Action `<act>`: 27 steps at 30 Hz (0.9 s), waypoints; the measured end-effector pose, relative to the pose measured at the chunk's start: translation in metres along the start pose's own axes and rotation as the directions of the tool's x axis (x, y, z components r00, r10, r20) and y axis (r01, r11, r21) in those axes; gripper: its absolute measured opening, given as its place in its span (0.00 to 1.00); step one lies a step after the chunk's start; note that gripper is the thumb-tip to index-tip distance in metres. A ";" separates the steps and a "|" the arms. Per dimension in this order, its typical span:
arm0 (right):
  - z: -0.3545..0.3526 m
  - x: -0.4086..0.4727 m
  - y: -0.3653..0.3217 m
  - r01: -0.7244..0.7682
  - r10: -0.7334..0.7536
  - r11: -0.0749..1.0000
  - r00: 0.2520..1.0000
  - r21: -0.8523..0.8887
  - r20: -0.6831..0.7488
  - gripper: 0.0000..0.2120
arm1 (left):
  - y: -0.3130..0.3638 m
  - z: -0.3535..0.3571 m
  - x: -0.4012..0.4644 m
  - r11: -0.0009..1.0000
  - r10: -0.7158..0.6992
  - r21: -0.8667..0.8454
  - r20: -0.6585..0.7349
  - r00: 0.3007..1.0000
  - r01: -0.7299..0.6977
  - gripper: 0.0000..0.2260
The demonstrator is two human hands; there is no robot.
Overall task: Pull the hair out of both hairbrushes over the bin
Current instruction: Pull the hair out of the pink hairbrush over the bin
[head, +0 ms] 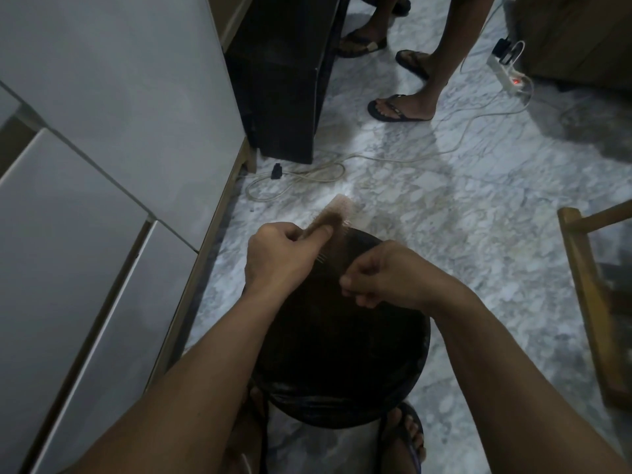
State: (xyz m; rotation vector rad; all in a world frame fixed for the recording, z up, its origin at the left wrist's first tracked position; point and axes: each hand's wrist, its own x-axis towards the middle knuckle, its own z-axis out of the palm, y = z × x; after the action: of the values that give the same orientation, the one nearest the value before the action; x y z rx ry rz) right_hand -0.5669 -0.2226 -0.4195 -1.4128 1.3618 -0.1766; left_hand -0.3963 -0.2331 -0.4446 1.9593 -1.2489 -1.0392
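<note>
The left hand (277,258) is gripping a pale pink hairbrush (333,213) by its handle, fingers curled round it and the thumb lying along the near part of the head, where a brownish wad of hair (330,222) is sitting among the bristles. The brush is pointing up and away from the person, its far end jutting past the far rim of the bin (342,354) while the handle end is hanging over the bin's opening. A few bristle pins are showing just below the thumb, over the dark interior. The right hand (379,278) is hovering over the bin a little to the right of the brush and apart from it, its fingers bunched together in a pinch — whether any strand is caught between the fingertips is too fine and too dim to tell. The bin is round, dark and lined with a black bag, standing on a marbled grey-white floor (478,251) between the person's sandalled feet. Only one hairbrush is showing. To the left, grey cabinet doors (113,165) are running alongside; ahead, other people's feet in flip-flops are standing near a black cabinet (284,80), and a white power strip (506,71) with a red light is lying on the floor with cords trailing from it.
</note>
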 end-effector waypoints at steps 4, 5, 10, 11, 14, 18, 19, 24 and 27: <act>-0.005 -0.003 -0.002 -0.031 0.031 1.000 0.996 -0.001 0.089 0.10 | 0.002 0.000 0.000 1.000 -0.021 -0.015 -0.031 0.999 0.021 0.23; -0.007 -0.004 -0.002 -0.039 0.040 0.999 0.994 -0.008 0.105 0.10 | 0.003 0.001 -0.001 1.000 -0.023 -0.016 -0.033 0.999 0.022 0.24; -0.011 -0.006 0.002 -0.049 0.052 0.998 0.991 -0.028 0.127 0.10 | 0.003 0.003 -0.001 0.994 -0.085 -0.063 0.057 0.995 0.088 0.23; -0.009 -0.007 0.003 -0.043 0.047 0.998 0.994 -0.043 0.103 0.10 | 0.002 0.003 0.001 0.988 -0.113 -0.089 0.109 0.988 0.123 0.23; -0.003 -0.006 0.007 -0.049 0.051 0.998 0.997 -0.034 0.053 0.12 | 0.004 0.000 0.002 0.976 -0.179 -0.075 0.257 0.950 0.205 0.22; 0.000 -0.005 0.005 -0.104 0.100 0.992 0.993 0.069 0.059 0.14 | 0.003 0.003 0.000 0.989 -0.128 -0.027 0.323 0.938 0.144 0.21; 0.001 -0.005 0.005 -0.099 0.095 0.992 0.994 0.075 0.056 0.14 | 0.002 0.004 0.000 0.992 -0.111 -0.024 0.315 0.942 0.125 0.20; 0.003 -0.009 0.005 -0.028 0.018 0.995 0.994 0.097 0.104 0.14 | -0.004 0.004 0.007 0.996 -0.087 -0.013 0.182 0.979 0.091 0.20; -0.002 -0.012 0.006 0.011 -0.029 0.993 0.989 0.120 0.147 0.14 | -0.006 -0.003 0.012 0.995 -0.097 -0.012 0.060 0.994 0.098 0.26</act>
State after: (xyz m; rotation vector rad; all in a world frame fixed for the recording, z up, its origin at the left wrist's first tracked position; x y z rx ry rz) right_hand -0.5755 -0.2129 -0.4171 -1.3142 1.1964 -0.1600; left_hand -0.3880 -0.2420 -0.4516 2.0086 -1.1837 -1.1590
